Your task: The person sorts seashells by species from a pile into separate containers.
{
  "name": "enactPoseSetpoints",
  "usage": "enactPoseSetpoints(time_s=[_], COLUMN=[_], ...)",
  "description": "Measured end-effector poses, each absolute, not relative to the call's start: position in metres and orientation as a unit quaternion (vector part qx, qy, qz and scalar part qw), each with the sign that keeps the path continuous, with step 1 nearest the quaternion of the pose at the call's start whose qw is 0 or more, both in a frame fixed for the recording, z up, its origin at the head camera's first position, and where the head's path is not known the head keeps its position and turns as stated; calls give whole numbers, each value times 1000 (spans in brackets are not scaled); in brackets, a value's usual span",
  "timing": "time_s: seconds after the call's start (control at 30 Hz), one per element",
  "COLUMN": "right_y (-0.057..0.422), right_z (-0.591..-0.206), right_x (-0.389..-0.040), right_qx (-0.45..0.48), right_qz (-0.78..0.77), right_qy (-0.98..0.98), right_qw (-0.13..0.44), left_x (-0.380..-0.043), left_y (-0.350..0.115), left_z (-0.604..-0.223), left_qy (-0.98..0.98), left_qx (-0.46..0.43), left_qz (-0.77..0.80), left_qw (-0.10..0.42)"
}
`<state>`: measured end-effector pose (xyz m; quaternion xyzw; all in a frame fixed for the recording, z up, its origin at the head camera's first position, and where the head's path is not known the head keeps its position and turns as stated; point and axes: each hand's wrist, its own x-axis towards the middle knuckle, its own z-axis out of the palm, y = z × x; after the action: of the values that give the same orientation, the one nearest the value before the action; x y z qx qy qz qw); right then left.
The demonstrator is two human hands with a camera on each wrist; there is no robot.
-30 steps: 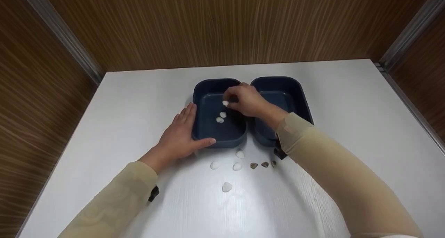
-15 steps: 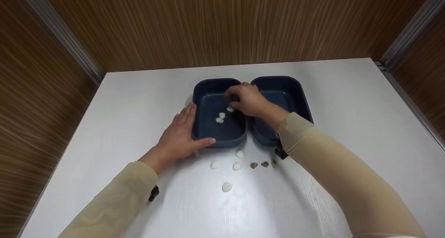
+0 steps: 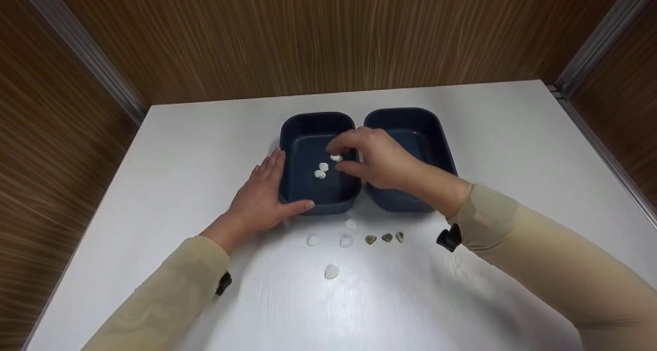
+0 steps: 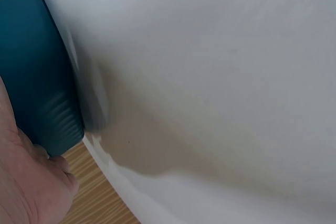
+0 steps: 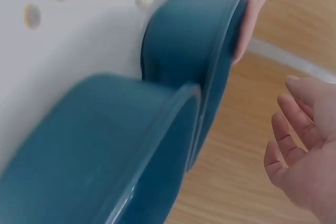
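Observation:
Two dark blue rectangular boxes stand side by side. My left hand (image 3: pixel 256 194) rests against the left box (image 3: pixel 333 209), fingers straight along its left side and thumb over the front rim. That box wall (image 4: pixel 37 72) also shows in the left wrist view. My right hand (image 3: pixel 382 158) hovers over the left box's right rim, thumb and fingers apart. In the right wrist view its fingers (image 5: pixel 283 132) are loosely bent and hold nothing. A white seashell (image 3: pixel 335 157) lies inside the left box below the fingertips, close to other white seashells (image 3: pixel 320 174).
The right box (image 3: pixel 403 203) stands partly under my right forearm. In front of the boxes lie several white seashells (image 3: pixel 331 271) and a row of three brown seashells (image 3: pixel 387 237) on the white table (image 3: pixel 215 135). A wood-grain panel (image 3: pixel 328 38) rises behind.
My right hand has let go of a white seashell inside the left box. Its fingers have spread and the hand and forearm have shifted right. The left hand keeps its place.

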<state>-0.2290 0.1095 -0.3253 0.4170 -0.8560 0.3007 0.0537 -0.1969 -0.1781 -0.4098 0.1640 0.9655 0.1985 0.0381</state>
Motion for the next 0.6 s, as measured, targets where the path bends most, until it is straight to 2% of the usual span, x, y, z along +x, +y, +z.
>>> enactPoseSetpoints(time_s=[0.2, 0.6], right_y=[119, 122], right_z=[-334, -374], right_x=[-193, -142], right_qx=[473, 489], right_qz=[316, 359], right_qy=[-820, -795], right_qw=[63, -16], left_x=[-197, -195], left_y=[-180, -179], left_z=[-410, -411], left_qy=[965, 966], left_qx=[164, 158], left_qz=[199, 202], left_qw=[36, 34])
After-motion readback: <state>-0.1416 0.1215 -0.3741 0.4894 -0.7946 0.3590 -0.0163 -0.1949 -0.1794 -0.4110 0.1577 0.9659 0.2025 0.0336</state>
